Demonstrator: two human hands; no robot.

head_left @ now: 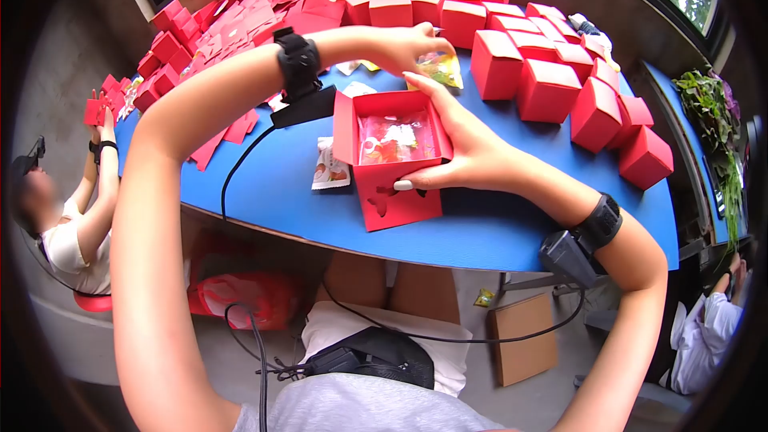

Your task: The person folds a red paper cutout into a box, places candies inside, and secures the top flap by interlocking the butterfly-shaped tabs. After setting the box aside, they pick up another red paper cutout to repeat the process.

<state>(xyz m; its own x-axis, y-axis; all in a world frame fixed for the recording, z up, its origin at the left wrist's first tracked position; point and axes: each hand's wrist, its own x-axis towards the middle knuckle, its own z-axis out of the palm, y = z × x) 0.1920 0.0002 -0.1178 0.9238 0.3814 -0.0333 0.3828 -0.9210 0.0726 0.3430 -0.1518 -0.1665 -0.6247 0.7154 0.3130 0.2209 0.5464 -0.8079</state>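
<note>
Red paper box (396, 196), flaps open, sweets (396, 138) inside, upright on blue table (496, 228), yellow-green packet (442, 68) just behind

open box (390, 152): red, cut-out figure in its front flap | sachets (396, 138) inside: clear, printed white, orange, red | packet (442, 68): yellow-green | tabletop (496, 228): plain blue | closed boxes (552, 88): red | flat card blanks (232, 32): red | wristbands (298, 62): black | floor cardboard (524, 336): brown | leaves (712, 104): green
</note>
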